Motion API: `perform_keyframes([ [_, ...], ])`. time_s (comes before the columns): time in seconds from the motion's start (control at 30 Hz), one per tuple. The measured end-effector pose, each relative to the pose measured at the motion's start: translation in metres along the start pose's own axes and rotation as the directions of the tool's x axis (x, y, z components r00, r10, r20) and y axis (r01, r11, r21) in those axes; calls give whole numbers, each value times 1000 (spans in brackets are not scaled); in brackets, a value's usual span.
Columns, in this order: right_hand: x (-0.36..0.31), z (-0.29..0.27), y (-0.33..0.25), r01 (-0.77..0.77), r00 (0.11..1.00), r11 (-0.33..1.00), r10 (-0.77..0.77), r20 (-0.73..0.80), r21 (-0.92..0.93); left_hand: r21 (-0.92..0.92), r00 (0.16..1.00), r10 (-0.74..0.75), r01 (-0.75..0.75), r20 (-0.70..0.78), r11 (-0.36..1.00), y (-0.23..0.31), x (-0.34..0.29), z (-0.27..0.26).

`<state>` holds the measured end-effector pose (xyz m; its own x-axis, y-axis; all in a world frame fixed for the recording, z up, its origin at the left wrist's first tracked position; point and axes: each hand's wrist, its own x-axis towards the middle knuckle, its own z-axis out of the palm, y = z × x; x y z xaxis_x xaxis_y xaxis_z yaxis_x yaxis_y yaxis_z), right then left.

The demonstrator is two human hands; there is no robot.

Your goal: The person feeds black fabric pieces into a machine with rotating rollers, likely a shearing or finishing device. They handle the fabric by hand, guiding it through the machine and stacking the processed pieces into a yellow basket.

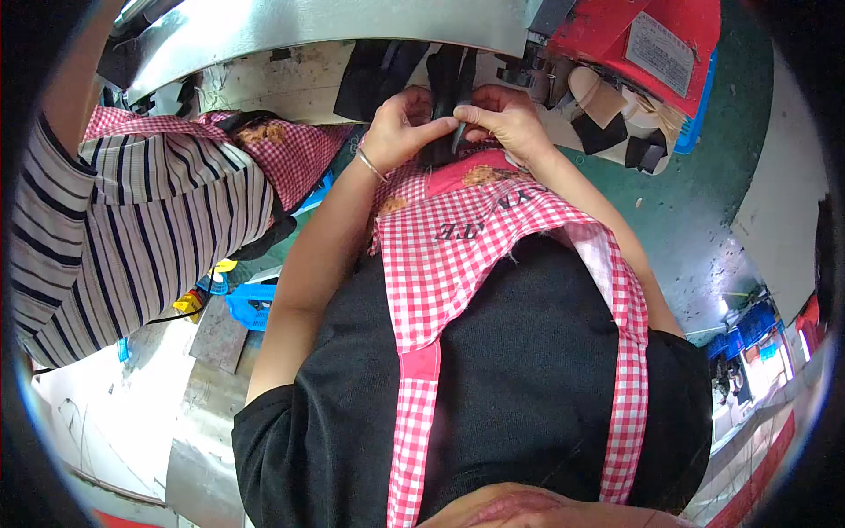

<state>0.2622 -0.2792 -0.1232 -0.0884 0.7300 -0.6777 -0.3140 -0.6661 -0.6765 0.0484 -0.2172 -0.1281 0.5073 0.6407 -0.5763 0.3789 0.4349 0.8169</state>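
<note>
My left hand [402,132], with a bangle at its wrist, is closed around the left side of a dark strip of material [447,75]. Opposite it, the fingers of my right hand [506,121] pinch the same strip, thumb pointing toward the left thumb. A thin grey sliver [458,138] shows just under the right thumb; its kind I cannot make out. The strip hangs down between both hands, just above my red checked apron [466,255]. Left of it, other dark flat pieces [374,81] lie on the worn work surface [264,86].
A curved metal machine body [334,25] spans the far side, close beyond my hands. At right stand a red machine housing [607,31] and black and tan scraps [601,132] beneath it. Another person in a striped shirt [167,220] is close on my left. Blue baskets [251,304] sit lower left.
</note>
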Motion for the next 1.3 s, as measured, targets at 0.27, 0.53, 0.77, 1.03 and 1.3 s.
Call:
perform_keyframes([
  [0.27, 3, 9, 0, -31, 999, 997, 28, -37, -73, -322, 999, 35, -45, -37, 946, -14, 0, 8],
  [0.53, 34, 5, 21, -121, 989, 959, 94, -117, -256, -424, 996, -67, 38, -55, 905, -10, -31, -35],
  [0.77, 14, 15, -19, 53, 914, 184, -406, -27, -981, -29, 990, -16, 12, -140, 1000, 21, -60, -49],
  [1.03, -47, 93, -108, 557, 830, 636, -401, 387, -535, 610, 846, 498, -296, -189, 735, 100, -75, -21],
  [1.3, -23, 105, -158, 721, 676, 364, -555, 485, -589, -703, 961, 267, -138, 75, 697, 190, -92, -42],
])
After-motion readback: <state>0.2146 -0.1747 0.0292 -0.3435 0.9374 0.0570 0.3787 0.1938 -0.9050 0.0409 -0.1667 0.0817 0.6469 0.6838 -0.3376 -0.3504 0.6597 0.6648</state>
